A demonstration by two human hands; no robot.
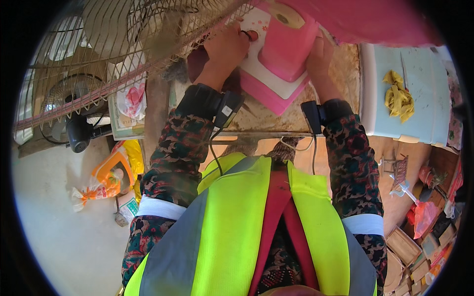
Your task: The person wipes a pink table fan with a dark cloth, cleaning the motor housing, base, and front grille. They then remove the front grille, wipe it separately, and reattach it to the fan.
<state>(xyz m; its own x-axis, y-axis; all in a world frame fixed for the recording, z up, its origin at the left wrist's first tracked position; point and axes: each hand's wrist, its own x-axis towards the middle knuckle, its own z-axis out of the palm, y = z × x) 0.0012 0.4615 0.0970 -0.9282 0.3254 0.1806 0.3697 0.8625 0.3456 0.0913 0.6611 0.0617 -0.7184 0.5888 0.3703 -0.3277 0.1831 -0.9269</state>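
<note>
The pink-and-white stand [270, 96] sits on the stained tabletop [345, 81], its pink column [289, 52] just beside the fingers of the right hand [320, 60] and its left edge near the bent fingers of the left hand [226, 52] (whether either grasps anything, I cannot tell).

The wide fisheye view looks steeply down from the wearer's head, close above the vest [232, 232], which spreads below the fingers. Farther off, near the upper edge, are the left fingers [237, 37] and right fingers [320, 47], with the worktop [345, 74] around them.
</note>
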